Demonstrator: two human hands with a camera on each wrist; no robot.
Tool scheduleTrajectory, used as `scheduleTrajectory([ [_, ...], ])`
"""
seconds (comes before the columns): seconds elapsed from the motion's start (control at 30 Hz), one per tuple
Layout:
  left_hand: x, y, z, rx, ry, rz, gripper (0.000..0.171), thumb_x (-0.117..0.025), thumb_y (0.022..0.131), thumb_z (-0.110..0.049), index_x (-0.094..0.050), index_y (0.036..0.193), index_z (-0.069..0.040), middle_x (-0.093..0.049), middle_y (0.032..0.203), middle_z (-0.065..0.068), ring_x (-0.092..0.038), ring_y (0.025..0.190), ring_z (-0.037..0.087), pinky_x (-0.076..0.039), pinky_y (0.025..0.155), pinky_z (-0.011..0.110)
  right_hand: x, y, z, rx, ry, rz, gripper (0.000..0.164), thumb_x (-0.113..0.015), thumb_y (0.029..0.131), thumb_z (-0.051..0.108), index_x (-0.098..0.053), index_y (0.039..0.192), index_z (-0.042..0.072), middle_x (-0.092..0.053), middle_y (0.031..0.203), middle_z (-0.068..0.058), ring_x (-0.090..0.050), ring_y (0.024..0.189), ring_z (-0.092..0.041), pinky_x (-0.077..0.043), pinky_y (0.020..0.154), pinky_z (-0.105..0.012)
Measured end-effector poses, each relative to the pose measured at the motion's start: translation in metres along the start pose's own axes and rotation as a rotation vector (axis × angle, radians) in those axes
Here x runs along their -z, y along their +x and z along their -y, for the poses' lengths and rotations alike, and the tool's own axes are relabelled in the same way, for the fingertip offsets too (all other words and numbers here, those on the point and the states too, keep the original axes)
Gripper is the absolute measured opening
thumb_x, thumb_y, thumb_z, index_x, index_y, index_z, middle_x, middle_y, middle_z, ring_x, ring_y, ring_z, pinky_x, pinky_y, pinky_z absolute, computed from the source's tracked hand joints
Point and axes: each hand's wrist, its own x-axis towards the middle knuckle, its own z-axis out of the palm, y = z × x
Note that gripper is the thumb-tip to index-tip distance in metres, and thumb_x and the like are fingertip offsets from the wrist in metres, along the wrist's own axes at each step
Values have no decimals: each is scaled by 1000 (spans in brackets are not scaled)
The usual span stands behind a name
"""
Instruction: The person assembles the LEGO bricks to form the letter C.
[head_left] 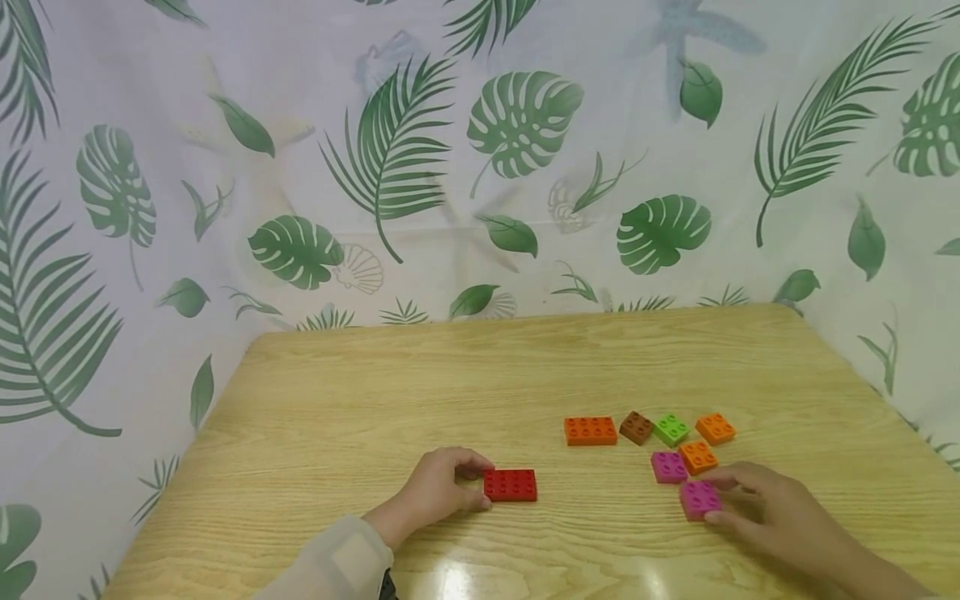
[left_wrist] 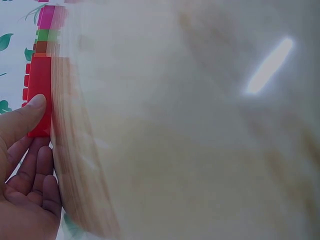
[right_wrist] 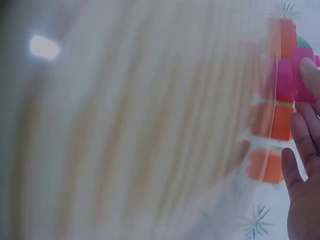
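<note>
A long red toy brick [head_left: 510, 485] lies studs-up on the wooden table, its left end pinched between the thumb and fingers of my left hand [head_left: 444, 485]. In the left wrist view the thumb presses the side of the red brick [left_wrist: 41, 80]. My right hand [head_left: 780, 517] grips a square magenta brick [head_left: 701, 498] by its right side. The right wrist view shows that magenta brick [right_wrist: 301, 85] slightly off the table, thumb against it. Just beyond it sits a second magenta brick [head_left: 669, 467], beside an orange brick [head_left: 698, 457].
Farther back on the table [head_left: 360, 400] are a long orange brick [head_left: 590, 431], a brown brick [head_left: 637, 427], a green brick [head_left: 671, 429] and another orange brick [head_left: 716, 427]. A white leaf-print cloth [head_left: 420, 275] hangs behind and at the sides.
</note>
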Motion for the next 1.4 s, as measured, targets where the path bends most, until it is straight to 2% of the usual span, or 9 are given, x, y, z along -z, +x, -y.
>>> scheduleTrajectory([
  [0.23, 0, 1, 1, -4, 8, 2, 37, -82, 75, -14, -69, 109, -9, -66, 107, -1, -60, 99, 20, -48, 86, 34, -12, 11, 12, 122, 25, -78, 38, -84, 73, 19, -67, 107, 18, -66, 100, 9, -62, 87, -6, -55, 70, -31],
  [0.43, -1, 1, 2, -10, 20, 1, 37, -82, 75, -15, -69, 109, -9, -66, 105, -1, -60, 98, 19, -48, 85, 33, -23, 23, 19, 234, 90, -128, 44, -86, 69, 12, -67, 109, 14, -66, 101, 10, -62, 88, -7, -48, 80, -16],
  [0.53, -1, 1, 2, -12, 23, 1, 37, -82, 75, -15, -69, 109, -9, -66, 106, -1, -60, 98, 19, -48, 85, 33, -27, 30, 25, 272, 119, -127, 44, -85, 69, 12, -67, 109, 12, -66, 101, 8, -62, 86, -7, -47, 80, -14],
  [0.73, 0, 0, 2, -2, 15, 1, 37, -82, 75, -15, -69, 110, -10, -66, 106, -2, -60, 99, 19, -48, 86, 34, -37, 45, 38, 256, 167, -89, 37, -83, 74, 15, -67, 107, 16, -64, 97, 12, -61, 81, -7, -53, 68, -26],
  [0.9, 0, 0, 2, -5, 8, 7, 36, -82, 76, -16, -69, 109, -10, -65, 106, -2, -59, 99, 19, -49, 85, 33, -46, 56, 49, 224, 167, -74, 35, -82, 75, 21, -67, 107, 18, -61, 93, 15, -56, 74, -8, -47, 58, -23],
  [1.0, 0, 0, 2, -9, 8, 8, 36, -82, 76, -15, -69, 109, -11, -66, 106, -2, -60, 98, 19, -49, 85, 32, -52, 63, 56, 223, 150, -59, 36, -81, 76, 25, -67, 108, 18, -62, 95, 15, -57, 79, -7, -50, 63, -27],
  [1.13, 0, 0, 3, -8, 8, 5, 37, -82, 75, -15, -69, 109, -11, -66, 106, -2, -60, 98, 19, -49, 85, 32, -59, 71, 64, 268, 162, -50, 36, -81, 77, 24, -67, 109, 15, -62, 97, 16, -59, 86, -7, -53, 73, -34],
  [1.3, -1, 1, 3, -2, -1, 5, 37, -82, 75, -15, -69, 109, -10, -66, 107, -2, -60, 99, 19, -49, 86, 33, -67, 81, 73, 293, 186, -13, 36, -78, 80, 25, -66, 111, 12, -62, 101, 12, -59, 89, -8, -53, 77, -35],
  [1.4, -1, 1, 4, -4, -4, 6, 37, -82, 75, -14, -69, 109, -10, -66, 107, -1, -60, 99, 19, -49, 86, 32, -72, 86, 78, 294, 182, 10, 35, -76, 82, 28, -65, 112, 13, -62, 100, 12, -57, 89, -8, -52, 77, -35],
])
